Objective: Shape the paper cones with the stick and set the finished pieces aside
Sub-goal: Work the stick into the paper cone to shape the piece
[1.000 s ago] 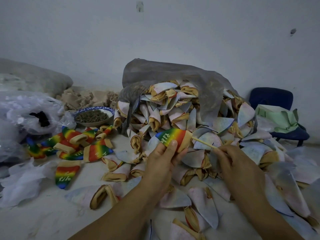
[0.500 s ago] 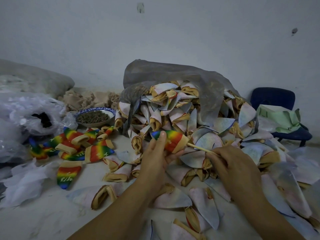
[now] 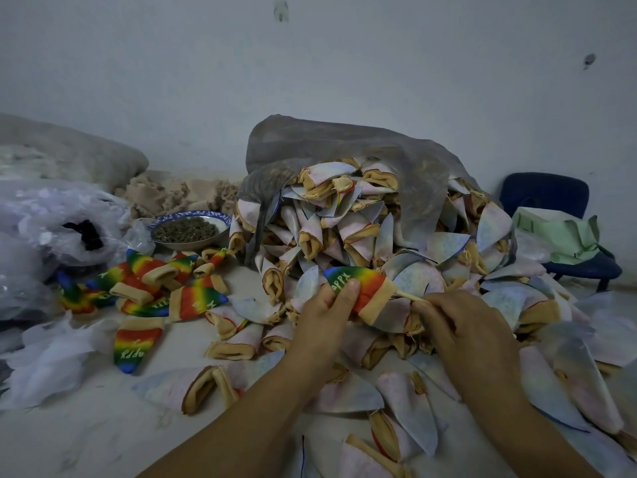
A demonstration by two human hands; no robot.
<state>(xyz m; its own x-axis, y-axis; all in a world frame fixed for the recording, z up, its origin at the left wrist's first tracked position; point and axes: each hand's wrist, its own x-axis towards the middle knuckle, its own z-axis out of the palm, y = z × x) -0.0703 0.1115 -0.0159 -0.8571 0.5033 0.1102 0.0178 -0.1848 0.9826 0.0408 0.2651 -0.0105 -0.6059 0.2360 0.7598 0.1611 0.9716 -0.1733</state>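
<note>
My left hand (image 3: 327,313) grips a rainbow cone (image 3: 363,288) with a tan cuff, its tip pointing up and left. A thin wooden stick (image 3: 410,297) goes into the cuff end, and my right hand (image 3: 465,326) pinches its other end. Behind and around both hands lies a big heap of pale, inside-out cones (image 3: 362,229) spilling from a grey plastic bag (image 3: 344,146). To the left on the floor lies a group of rainbow cones (image 3: 165,288).
A blue-rimmed bowl (image 3: 191,229) of dark bits stands at the back left. Clear plastic bags (image 3: 51,229) lie at far left, white scraps (image 3: 44,360) below them. A blue chair (image 3: 551,208) with green paper (image 3: 558,236) stands at right. More pale cones cover the floor near my arms.
The stick has gone deeper into the rainbow cone as my right hand moved toward the cuff. My left hand has shifted its grip along the cone.
</note>
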